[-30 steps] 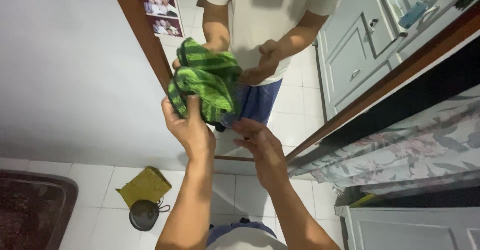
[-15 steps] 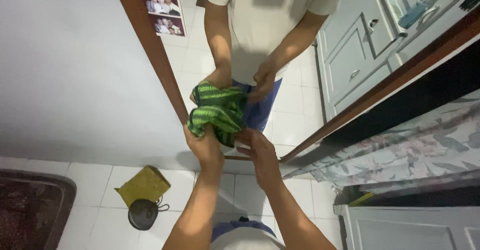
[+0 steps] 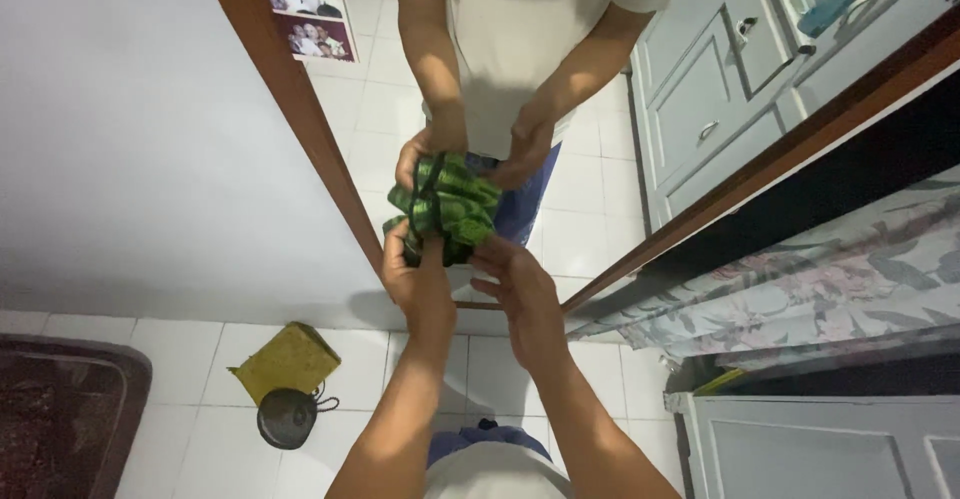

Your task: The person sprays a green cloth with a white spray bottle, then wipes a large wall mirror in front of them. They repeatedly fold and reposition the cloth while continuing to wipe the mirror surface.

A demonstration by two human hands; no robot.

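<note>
Green striped cloth (image 3: 447, 204), bunched, with one dark band running down it, was held in mid-air between two people facing each other in a doorway. Left hand (image 3: 418, 277) gripped the cloth's lower near edge, fingers curled up into the folds. Right hand (image 3: 518, 284) lay just beside that grip, fingers loosely spread and unclenched, fingertips touching the cloth's lower right corner without closing on it. Other person's hands (image 3: 520, 149) pinched the far upper edge, one at each side, directly opposite the near grip. Behind the cloth hung that person's pale shirt (image 3: 530, 29). Brown door frame (image 3: 290, 109) ran to the left of the grip. Below the forearms, on white floor tiles (image 3: 190, 359), lay a yellow-green pad (image 3: 288, 359) touching a round dark pan (image 3: 287, 419).
</note>
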